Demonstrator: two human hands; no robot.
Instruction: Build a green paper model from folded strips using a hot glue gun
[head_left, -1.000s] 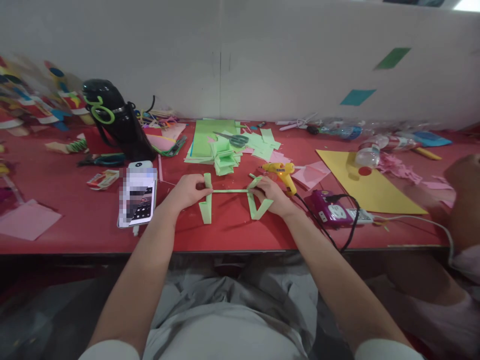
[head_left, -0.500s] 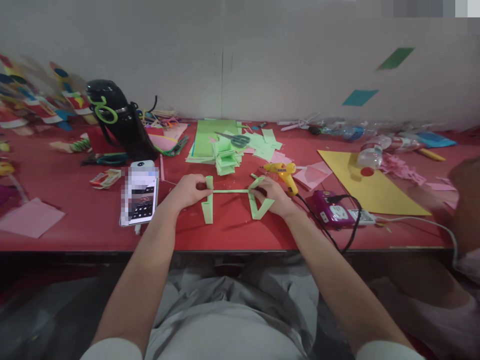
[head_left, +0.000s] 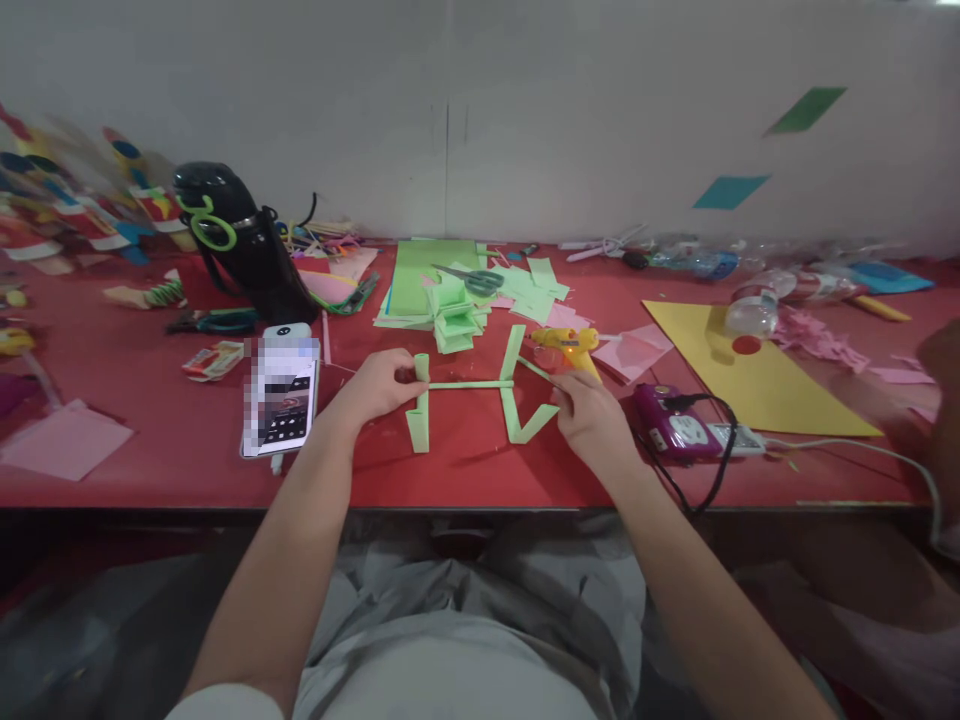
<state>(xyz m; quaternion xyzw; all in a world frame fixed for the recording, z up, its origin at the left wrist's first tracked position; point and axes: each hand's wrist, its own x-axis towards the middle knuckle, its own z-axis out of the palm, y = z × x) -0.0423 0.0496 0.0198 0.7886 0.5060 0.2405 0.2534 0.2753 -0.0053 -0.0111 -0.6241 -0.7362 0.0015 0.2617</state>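
A light green paper frame lies in front of me, with a thin rolled-paper rod (head_left: 469,385) joining two folded paper strips. My left hand (head_left: 384,382) pinches the left folded strip (head_left: 420,430) where the rod meets it. The right folded strip (head_left: 513,405) is bent into an open angle and nothing grips it. Just right of it, my right hand (head_left: 589,412) is closed on a thin green paper stick (head_left: 534,368) that points up and left. Behind that hand lies a yellow glue gun (head_left: 568,342), partly covered by the fingers.
A phone (head_left: 281,400) and a black bottle (head_left: 236,240) stand at left. Scissors (head_left: 472,278) rest on green paper behind a folded green paper piece (head_left: 456,318). At right are a purple power box (head_left: 675,420) with cables, yellow sheet (head_left: 765,385) and plastic bottles. Another person's arm (head_left: 946,400) shows at the right edge.
My right hand has left the right folded strip and moved right, holding the thin green stick. My left hand still pinches the left strip.
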